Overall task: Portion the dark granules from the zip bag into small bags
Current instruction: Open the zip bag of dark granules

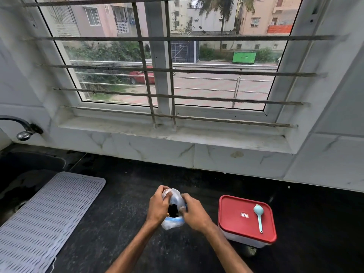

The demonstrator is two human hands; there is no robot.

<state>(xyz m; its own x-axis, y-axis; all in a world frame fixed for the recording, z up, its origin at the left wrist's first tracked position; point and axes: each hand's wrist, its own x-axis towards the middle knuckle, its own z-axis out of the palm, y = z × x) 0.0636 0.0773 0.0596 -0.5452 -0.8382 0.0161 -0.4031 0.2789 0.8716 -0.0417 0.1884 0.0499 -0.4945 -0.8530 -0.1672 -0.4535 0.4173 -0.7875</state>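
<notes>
Head view of a black countertop (122, 203) below a barred window (157, 56). Near centre, the left hand (158, 206) and right hand (194, 210) grip a clear zip bag (174, 223) from opposite sides, fingers curled and pinching the plastic; dark granules (173, 210) show between the hands. Whether the bag rests on the counter cannot be told. Just right of the hands stands a white container with a red lid (239, 219), near the counter's front; a pale blue spoon (259, 215) lies on the lid. At far left, a grey ribbed mat (45, 215) lies beside the sink (23, 166), under a wall tap (24, 133). Bare counter lies between mat and hands, and beyond them up to the marble wall (157, 150).
</notes>
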